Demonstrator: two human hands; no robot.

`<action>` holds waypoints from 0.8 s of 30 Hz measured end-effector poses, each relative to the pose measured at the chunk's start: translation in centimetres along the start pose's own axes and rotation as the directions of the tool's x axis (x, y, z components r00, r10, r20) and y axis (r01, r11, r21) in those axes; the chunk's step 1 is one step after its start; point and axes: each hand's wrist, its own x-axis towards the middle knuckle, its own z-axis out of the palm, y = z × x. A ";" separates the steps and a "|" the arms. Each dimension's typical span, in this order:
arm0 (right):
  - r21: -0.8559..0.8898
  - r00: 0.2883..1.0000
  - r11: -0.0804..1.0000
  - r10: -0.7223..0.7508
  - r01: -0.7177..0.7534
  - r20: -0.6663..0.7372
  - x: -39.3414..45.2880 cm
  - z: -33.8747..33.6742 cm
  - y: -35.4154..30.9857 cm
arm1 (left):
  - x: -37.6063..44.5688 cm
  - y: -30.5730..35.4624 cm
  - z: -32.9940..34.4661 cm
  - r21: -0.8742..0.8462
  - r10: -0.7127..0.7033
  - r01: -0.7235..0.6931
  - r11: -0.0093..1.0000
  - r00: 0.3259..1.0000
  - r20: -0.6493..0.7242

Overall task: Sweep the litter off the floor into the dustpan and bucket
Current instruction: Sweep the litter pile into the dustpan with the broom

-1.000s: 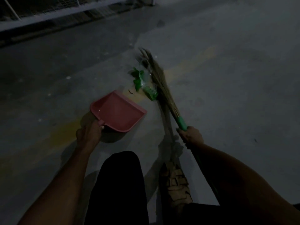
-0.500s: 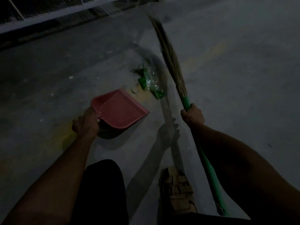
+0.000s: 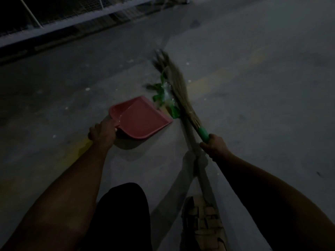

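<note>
A pink dustpan (image 3: 141, 120) rests tilted on the dim concrete floor, its open lip facing right. My left hand (image 3: 102, 133) grips its handle. My right hand (image 3: 215, 147) holds the green handle of a straw broom (image 3: 178, 87), whose bristles lie down against a crumpled green and clear plastic wrapper (image 3: 165, 96). The wrapper sits at the dustpan's far right corner, touching its lip. A few small pale scraps (image 3: 88, 89) dot the floor. No bucket is in view.
A white metal railing with mesh (image 3: 59, 24) runs along the far left edge. My dark trouser knee (image 3: 123, 214) and sandalled foot (image 3: 203, 220) are at the bottom. A faded yellow line (image 3: 204, 84) crosses the floor.
The broom, raised high half a second ago, has swung back down onto the wrapper. The wrapper now lies against the dustpan's lip. The dustpan has barely moved.
</note>
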 end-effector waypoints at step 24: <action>-0.296 0.955 0.939 -0.236 0.177 -0.177 -3.7 -0.1 -0.2 | -1.2 -2.5 1.9 0.073 0.200 -0.198 0.978 0.979 -0.030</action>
